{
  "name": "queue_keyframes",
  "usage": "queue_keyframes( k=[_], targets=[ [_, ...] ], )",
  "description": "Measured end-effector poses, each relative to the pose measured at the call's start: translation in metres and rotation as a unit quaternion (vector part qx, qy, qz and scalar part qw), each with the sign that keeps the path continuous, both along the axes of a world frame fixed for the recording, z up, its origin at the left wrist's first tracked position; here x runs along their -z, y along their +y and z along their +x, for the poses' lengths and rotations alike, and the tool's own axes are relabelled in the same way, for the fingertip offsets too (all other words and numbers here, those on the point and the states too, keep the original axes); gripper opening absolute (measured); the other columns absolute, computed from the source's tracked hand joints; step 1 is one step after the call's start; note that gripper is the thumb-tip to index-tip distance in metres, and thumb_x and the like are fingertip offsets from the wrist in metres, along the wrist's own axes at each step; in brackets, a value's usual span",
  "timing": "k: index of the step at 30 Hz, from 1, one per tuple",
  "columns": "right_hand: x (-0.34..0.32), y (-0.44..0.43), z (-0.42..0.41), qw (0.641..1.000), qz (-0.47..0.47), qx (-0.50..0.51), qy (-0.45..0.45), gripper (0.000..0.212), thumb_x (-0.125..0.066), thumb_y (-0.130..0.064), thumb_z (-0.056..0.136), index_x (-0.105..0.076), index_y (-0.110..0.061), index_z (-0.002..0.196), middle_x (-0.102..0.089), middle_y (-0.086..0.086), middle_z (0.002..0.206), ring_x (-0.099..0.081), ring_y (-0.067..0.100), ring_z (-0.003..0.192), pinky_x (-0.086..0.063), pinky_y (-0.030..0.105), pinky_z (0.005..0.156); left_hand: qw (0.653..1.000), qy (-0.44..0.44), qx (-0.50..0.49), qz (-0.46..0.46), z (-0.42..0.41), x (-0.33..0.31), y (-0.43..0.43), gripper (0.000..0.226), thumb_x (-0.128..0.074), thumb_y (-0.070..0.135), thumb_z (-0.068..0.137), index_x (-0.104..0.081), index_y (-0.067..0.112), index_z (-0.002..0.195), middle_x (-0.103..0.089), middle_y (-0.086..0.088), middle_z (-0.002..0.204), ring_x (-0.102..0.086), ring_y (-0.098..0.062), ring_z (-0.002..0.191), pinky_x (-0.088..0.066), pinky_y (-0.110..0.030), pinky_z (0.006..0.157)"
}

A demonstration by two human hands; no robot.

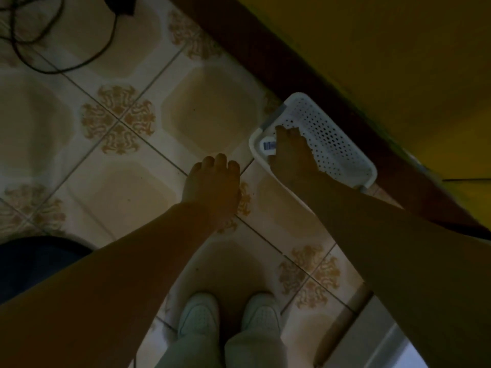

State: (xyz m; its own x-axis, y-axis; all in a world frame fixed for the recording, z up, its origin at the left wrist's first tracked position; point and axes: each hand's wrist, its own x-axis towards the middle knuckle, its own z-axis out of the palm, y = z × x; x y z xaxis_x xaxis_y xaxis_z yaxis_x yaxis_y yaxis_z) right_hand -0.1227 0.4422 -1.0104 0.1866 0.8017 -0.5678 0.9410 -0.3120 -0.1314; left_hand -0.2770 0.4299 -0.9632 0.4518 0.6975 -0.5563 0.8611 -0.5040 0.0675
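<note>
A white perforated plastic basket (334, 144) lies on the tiled floor against a dark baseboard. My right hand (291, 152) reaches into its left end, fingers over the near rim beside a small white label with blue print (268, 145); the light is too dim to show whether the fingers curl round the rim. My left hand (212, 184) hangs in the air over the floor to the left of the basket, fingers loosely bent, holding nothing.
Patterned beige floor tiles (119, 120) fill the view. A black cable and plug (114, 11) lie at the top left. A yellow wall (385, 49) with dark baseboard (265, 49) runs diagonally on the right. My white shoes (228, 314) stand at the bottom. A dark blue object (32, 261) sits lower left.
</note>
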Motion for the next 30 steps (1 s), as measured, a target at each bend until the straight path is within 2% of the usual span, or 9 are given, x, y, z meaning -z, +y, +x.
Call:
queue_keyframes(
  k=[2, 5, 9, 12, 15, 20, 26, 30],
  targets=[
    [-0.039, 0.0, -0.002, 1.0, 0.002, -0.002, 0.011, 0.058, -0.053, -0.017, 0.094, -0.027, -0.006, 0.144, -0.035, 0.02, 0.141, -0.039, 0.033, 0.128, -0.033, 0.039, 0.104, 1.0, -0.002, 0.003, 0.003, -0.002, -0.033, 0.002, 0.041, -0.045, 0.036, 0.095, -0.043, 0.008, 0.125, -0.045, -0.012, 0.126, -0.046, -0.028, 0.116, -0.04, -0.035, 0.093],
    [-0.127, 0.015, -0.008, 0.999, 0.04, -0.007, 0.036, 0.039, -0.048, -0.012, 0.094, -0.042, -0.003, 0.131, -0.046, 0.019, 0.129, -0.048, 0.036, 0.116, -0.043, 0.042, 0.091, 1.0, -0.007, -0.002, 0.023, -0.006, -0.105, 0.016, 0.043, -0.045, 0.037, 0.095, -0.041, 0.009, 0.127, -0.045, -0.01, 0.127, -0.046, -0.027, 0.115, -0.04, -0.035, 0.093],
    [-0.278, 0.051, -0.015, 0.993, 0.091, -0.073, 0.023, 0.032, -0.048, -0.015, 0.097, -0.043, -0.006, 0.127, -0.047, 0.017, 0.126, -0.048, 0.033, 0.113, -0.043, 0.041, 0.094, 0.997, -0.014, -0.021, 0.073, -0.016, -0.237, 0.048, 0.042, -0.043, 0.039, 0.096, -0.042, 0.011, 0.127, -0.046, -0.009, 0.127, -0.048, -0.025, 0.113, -0.042, -0.033, 0.091],
    [-0.404, 0.073, -0.022, 0.988, 0.121, -0.095, 0.026, 0.039, -0.054, -0.021, 0.096, -0.039, -0.009, 0.13, -0.043, 0.015, 0.128, -0.043, 0.033, 0.117, -0.042, 0.042, 0.091, 0.991, -0.02, -0.045, 0.124, -0.027, -0.35, 0.067, 0.041, -0.042, 0.041, 0.095, -0.043, 0.012, 0.124, -0.047, -0.008, 0.126, -0.048, -0.025, 0.112, -0.042, -0.033, 0.089],
    [-0.525, 0.084, -0.03, 0.979, 0.162, -0.121, 0.003, 0.037, -0.055, -0.024, 0.096, -0.042, -0.009, 0.126, -0.046, 0.013, 0.125, -0.044, 0.032, 0.118, -0.042, 0.04, 0.088, 0.984, -0.022, -0.066, 0.166, -0.036, -0.458, 0.076, 0.047, -0.041, 0.043, 0.095, -0.037, 0.014, 0.132, -0.045, -0.007, 0.13, -0.048, -0.025, 0.115, -0.043, -0.033, 0.089],
    [-0.707, 0.076, -0.036, 0.964, 0.22, -0.143, -0.039, 0.036, -0.055, -0.026, 0.095, -0.044, -0.008, 0.125, -0.048, 0.012, 0.124, -0.046, 0.032, 0.119, -0.044, 0.04, 0.088, 0.973, -0.064, -0.074, 0.211, -0.045, -0.62, 0.072, 0.029, -0.04, 0.037, 0.096, -0.047, 0.016, 0.114, -0.048, -0.005, 0.117, -0.049, -0.025, 0.107, -0.043, -0.033, 0.084],
    [-0.873, 0.034, -0.031, 0.944, 0.284, -0.137, -0.093, 0.043, -0.054, -0.032, 0.094, -0.042, -0.009, 0.128, -0.046, 0.014, 0.128, -0.044, 0.033, 0.12, -0.043, 0.041, 0.091, 0.956, -0.1, -0.083, 0.263, -0.045, -0.784, 0.044, 0.036, -0.043, 0.039, 0.097, -0.044, 0.012, 0.121, -0.047, -0.009, 0.12, -0.047, -0.028, 0.112, -0.043, -0.036, 0.088],
    [-0.954, -0.012, -0.022, 0.929, 0.33, -0.106, -0.127, 0.038, -0.052, -0.029, 0.096, -0.042, -0.008, 0.126, -0.047, 0.013, 0.123, -0.047, 0.031, 0.113, -0.04, 0.036, 0.08, 0.939, -0.126, -0.078, 0.31, -0.037, -0.865, 0.013, 0.039, -0.046, 0.04, 0.095, -0.044, 0.011, 0.122, -0.047, -0.01, 0.122, -0.048, -0.029, 0.114, -0.043, -0.038, 0.088]
  ],
)
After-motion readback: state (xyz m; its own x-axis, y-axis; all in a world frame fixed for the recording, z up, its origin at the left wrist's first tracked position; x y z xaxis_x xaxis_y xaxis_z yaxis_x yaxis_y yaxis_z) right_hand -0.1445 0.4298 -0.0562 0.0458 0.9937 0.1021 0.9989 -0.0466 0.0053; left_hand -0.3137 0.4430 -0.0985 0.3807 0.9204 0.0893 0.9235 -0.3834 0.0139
